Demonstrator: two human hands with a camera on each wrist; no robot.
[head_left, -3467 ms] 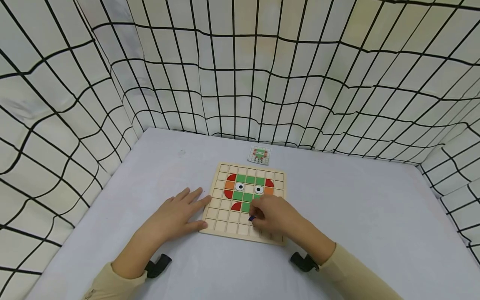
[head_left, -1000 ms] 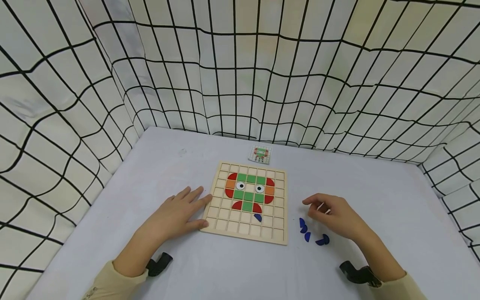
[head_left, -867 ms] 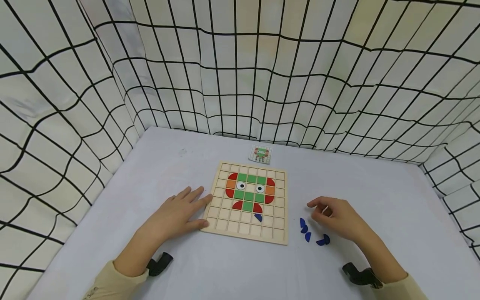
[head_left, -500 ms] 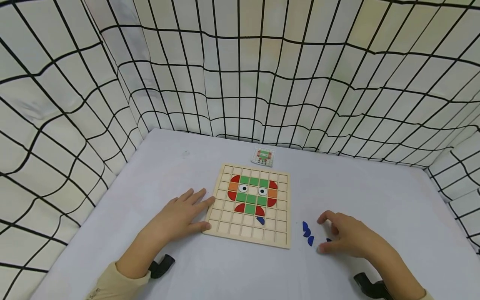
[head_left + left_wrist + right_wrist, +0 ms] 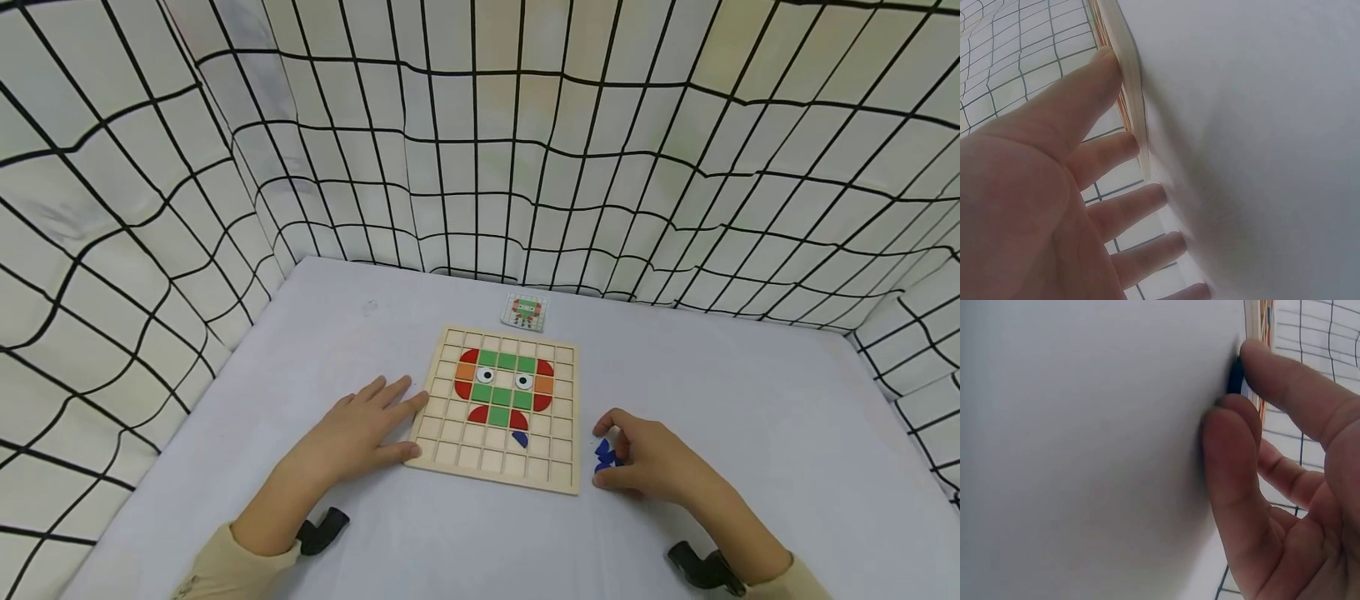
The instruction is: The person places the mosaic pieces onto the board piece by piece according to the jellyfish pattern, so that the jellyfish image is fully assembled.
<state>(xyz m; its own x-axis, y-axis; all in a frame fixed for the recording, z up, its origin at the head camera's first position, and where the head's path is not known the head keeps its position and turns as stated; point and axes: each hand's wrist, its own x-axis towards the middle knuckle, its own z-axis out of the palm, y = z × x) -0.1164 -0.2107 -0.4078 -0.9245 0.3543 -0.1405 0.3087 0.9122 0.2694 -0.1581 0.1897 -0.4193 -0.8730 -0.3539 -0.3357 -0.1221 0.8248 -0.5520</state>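
A square wooden grid board (image 5: 442,433) lies on the table, with green squares, red quarter-rounds, orange squares and two eye discs set in a face pattern. One blue half-round piece (image 5: 521,438) sits below the right red quarter-round. My left hand (image 5: 352,442) is spread flat, its thumb (image 5: 1088,87) and fingers touching the board's left edge. To the right of the board, my right hand (image 5: 648,458) curls its thumb and fingers around a cluster of blue pieces (image 5: 604,454) on the table. A blue piece (image 5: 1235,376) shows between its fingertips in the right wrist view; others are partly hidden.
A small pattern card (image 5: 525,312) showing a similar face lies behind the board. The white table (image 5: 720,375) is bordered by a black grid net (image 5: 480,167) over pale cloth. Black wrist devices (image 5: 324,531) are worn on both forearms.
My right hand let go of the blue piece on the board, moved right over the loose blue pieces, then swept them left into a cluster. The left hand stays at the board's edge.
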